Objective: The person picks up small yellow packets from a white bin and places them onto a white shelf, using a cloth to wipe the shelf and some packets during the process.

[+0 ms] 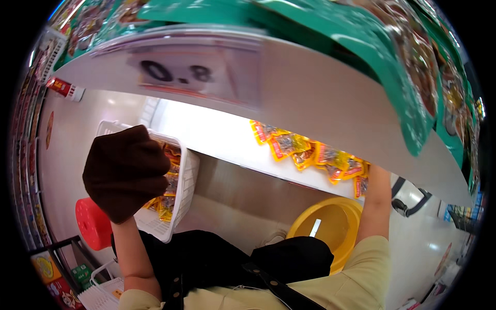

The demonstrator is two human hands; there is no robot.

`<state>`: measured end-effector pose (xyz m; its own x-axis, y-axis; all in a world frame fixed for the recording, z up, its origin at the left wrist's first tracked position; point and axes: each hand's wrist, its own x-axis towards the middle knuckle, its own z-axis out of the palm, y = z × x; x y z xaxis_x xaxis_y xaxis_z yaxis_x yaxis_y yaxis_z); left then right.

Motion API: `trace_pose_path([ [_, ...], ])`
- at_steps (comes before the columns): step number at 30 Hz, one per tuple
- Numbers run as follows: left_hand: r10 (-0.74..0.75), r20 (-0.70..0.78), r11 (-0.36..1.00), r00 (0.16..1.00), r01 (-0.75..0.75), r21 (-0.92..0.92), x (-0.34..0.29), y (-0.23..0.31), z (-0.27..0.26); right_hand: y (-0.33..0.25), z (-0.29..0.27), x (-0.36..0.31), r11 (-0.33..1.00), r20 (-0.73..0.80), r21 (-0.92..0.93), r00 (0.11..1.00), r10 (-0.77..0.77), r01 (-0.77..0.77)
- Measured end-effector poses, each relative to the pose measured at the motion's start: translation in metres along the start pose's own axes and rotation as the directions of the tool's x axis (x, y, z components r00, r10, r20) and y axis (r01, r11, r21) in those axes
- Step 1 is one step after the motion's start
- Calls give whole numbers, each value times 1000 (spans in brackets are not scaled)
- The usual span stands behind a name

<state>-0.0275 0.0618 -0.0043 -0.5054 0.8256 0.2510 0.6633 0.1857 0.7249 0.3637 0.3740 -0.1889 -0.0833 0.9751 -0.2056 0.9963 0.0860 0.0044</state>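
Observation:
My left hand is raised over a white basket [182, 196], with a dark brown cloth [124, 173] bunched around it that covers the fingers; only the wrist shows below. Orange-and-yellow packets [166, 206] lie in that basket. My right forearm [374, 212] reaches up to the shelf at the right, and the upper shelf's edge hides my right hand. Beside the right wrist, a row of small orange-and-yellow packets [310, 152] lies along the lower white shelf [206, 126].
Green packages [356, 39] overhang the upper shelf edge [320, 82], which carries a price sign [201, 72]. A yellow round tub [330, 222] stands by my knee, a red stool [93, 222] at the left. A second white basket [103, 294] sits at lower left. A wheeled black frame [405, 201] stands at right.

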Motion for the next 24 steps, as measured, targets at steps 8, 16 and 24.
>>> trace_pose_path([
  [8,31,17,1000,999,-31,5,-11,-5,1,-89,-16,-71,908,-21,48,909,-416,416],
  [16,92,35,992,995,-95,80,-29,-20,-24,-189,-84,-123,903,80,186,910,-406,387],
  [24,101,40,839,994,-107,533,-58,-19,-38,-318,-109,-268,235,-31,902,597,-801,361],
])
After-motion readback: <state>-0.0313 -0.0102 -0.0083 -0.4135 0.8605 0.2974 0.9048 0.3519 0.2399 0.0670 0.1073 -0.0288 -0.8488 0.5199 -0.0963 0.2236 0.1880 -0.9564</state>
